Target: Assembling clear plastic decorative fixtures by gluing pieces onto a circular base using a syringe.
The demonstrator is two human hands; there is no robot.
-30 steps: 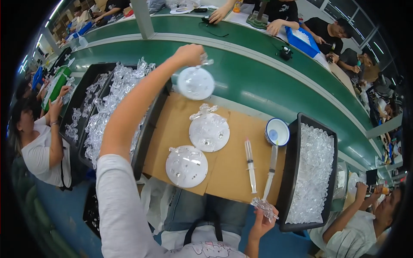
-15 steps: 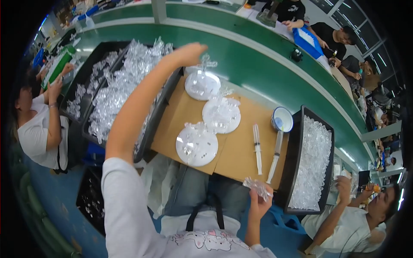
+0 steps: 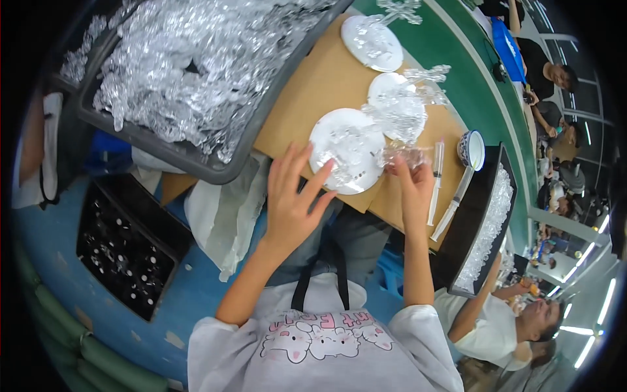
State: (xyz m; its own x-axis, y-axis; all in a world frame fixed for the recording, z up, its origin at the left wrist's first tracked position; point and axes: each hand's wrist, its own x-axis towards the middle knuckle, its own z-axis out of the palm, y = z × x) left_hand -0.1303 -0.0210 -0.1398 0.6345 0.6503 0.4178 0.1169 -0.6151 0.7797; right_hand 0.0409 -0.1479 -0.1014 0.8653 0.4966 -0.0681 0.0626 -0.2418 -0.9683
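My left hand is open, fingers spread, at the left edge of the nearest white round disc. Its fingertips reach over that edge and hold nothing. My right hand pinches a clear plastic piece at the right side of the same disc. The piece is see-through, so its exact shape is hard to make out. Clear branched pieces lie on this disc, on the middle disc and on the far disc. The discs sit on brown cardboard.
At the left, a large black bin is heaped with clear plastic parts. Two syringes and a blue-and-white bowl stand right of the discs, beside a black bin of clear pieces. Another black bin is on the floor. A co-worker sits at the right.
My left hand has come back from the far disc to the nearest one. My right hand has moved up to that disc with the clear plastic piece. The view has shifted.
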